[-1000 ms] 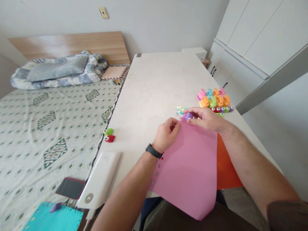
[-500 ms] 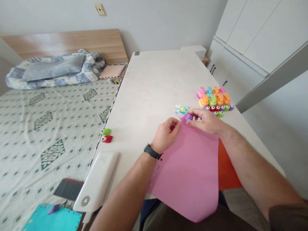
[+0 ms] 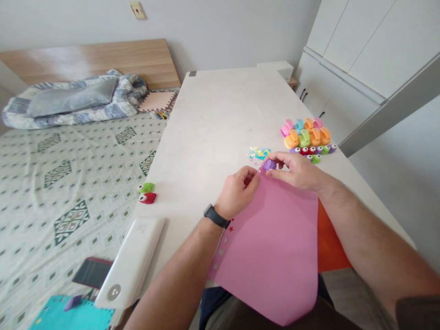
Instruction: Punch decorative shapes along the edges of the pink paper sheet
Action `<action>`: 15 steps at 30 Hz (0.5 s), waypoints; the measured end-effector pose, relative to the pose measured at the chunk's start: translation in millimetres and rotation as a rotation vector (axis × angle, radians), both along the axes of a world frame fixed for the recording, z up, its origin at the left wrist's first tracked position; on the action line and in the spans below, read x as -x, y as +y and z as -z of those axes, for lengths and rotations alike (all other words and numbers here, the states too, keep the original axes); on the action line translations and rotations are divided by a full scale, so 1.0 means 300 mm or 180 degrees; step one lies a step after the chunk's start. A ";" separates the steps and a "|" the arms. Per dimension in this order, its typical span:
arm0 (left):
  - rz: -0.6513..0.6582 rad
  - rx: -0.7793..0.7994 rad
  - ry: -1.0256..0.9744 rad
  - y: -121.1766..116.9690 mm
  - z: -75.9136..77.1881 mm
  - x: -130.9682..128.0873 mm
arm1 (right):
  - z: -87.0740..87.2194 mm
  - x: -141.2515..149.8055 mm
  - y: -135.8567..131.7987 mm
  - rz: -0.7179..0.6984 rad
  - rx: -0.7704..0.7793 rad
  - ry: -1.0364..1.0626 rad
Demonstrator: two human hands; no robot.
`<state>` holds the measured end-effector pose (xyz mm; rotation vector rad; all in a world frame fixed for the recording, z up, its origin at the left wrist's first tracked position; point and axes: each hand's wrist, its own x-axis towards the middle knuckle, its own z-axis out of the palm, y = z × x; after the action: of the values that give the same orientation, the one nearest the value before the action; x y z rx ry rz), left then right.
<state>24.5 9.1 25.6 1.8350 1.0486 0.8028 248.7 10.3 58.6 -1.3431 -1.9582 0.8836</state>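
Observation:
A pink paper sheet (image 3: pixel 271 243) lies on the white table (image 3: pixel 220 119) and hangs over its near edge. My left hand (image 3: pixel 237 192), with a black band at the wrist, pinches the sheet's far left corner. My right hand (image 3: pixel 297 170) is closed on a small purple punch (image 3: pixel 269 164) set on the sheet's far edge. An orange sheet (image 3: pixel 330 243) shows under the pink one on the right. A little heap of coloured paper cut-outs (image 3: pixel 258 153) lies just beyond the punch.
Several coloured punches (image 3: pixel 307 140) are grouped at the table's right. A green punch (image 3: pixel 146 187) and a red punch (image 3: pixel 148 198) sit near the left edge. A white device (image 3: pixel 132 261) lies at the near left corner. A bed (image 3: pixel 68 174) stands on the left, with a teal sheet (image 3: pixel 72 316).
The camera has drifted a little, shifting the scene left and up. Both hands keep their grip on the pink sheet and the purple punch in nearly the same place.

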 end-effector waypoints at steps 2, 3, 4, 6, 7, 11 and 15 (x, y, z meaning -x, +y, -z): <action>0.0018 0.0007 0.0012 -0.001 0.000 0.000 | 0.001 -0.001 -0.001 -0.0026 0.0008 -0.0008; 0.0026 0.0011 0.0017 -0.002 0.000 0.001 | 0.002 -0.001 -0.001 -0.0027 0.0012 -0.0022; 0.0033 0.0011 0.0021 -0.002 -0.001 0.001 | 0.003 -0.002 -0.002 -0.0022 0.0015 -0.0037; 0.0045 0.0001 0.0022 -0.002 -0.002 0.002 | 0.004 -0.004 -0.002 -0.0011 0.0005 -0.0043; 0.0045 -0.0007 0.0019 -0.002 -0.002 0.002 | 0.003 -0.004 -0.003 -0.0015 -0.0004 -0.0038; 0.0036 -0.0014 -0.0003 -0.002 0.001 0.000 | -0.002 0.002 -0.006 -0.0049 -0.0002 -0.0025; 0.0029 -0.0001 -0.0033 -0.003 0.003 -0.001 | -0.005 0.008 -0.009 0.0009 -0.0046 -0.0026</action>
<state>24.8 8.1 24.8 1.8329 1.0330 0.8062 246.3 7.6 60.1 -1.3431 -1.9648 0.8620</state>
